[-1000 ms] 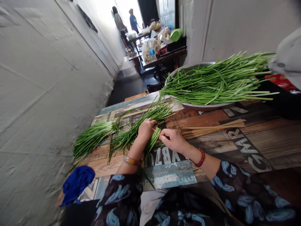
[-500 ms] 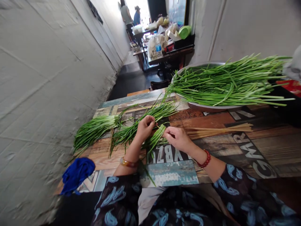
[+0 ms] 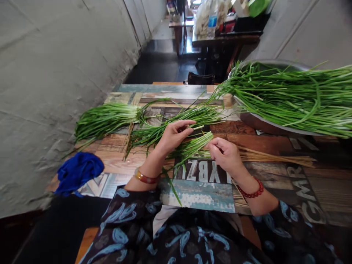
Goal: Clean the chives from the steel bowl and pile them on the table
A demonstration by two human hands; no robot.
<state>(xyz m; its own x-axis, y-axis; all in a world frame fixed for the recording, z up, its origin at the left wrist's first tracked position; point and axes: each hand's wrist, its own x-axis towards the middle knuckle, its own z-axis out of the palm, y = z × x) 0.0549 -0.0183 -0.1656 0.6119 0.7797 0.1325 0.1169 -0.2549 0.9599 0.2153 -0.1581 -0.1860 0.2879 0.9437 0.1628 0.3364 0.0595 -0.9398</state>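
Note:
Green chives with pale stem ends lie on the patterned wooden table between my hands. My left hand is over them, thumb and forefinger apart beside a single pale stalk; whether it touches the stalk is unclear. My right hand is closed in a pinch at the cut ends, and a thin stick shows below it. What its fingertips hold is too small to make out. Behind my left hand spreads a looser pile of chives. A tidy bunch lies farther left, thin sticks beside it.
A metal basin heaped with long chives stands at the right. Thin wooden sticks lie right of my right hand. A blue cloth is at the left edge. Beyond stand another table with a bottle, and a wall at left.
The view has tilted down and shifted. My left thumb and forefinger have spread from a pinch. My right hand remains closed near the stem ends, slightly farther from my left hand.

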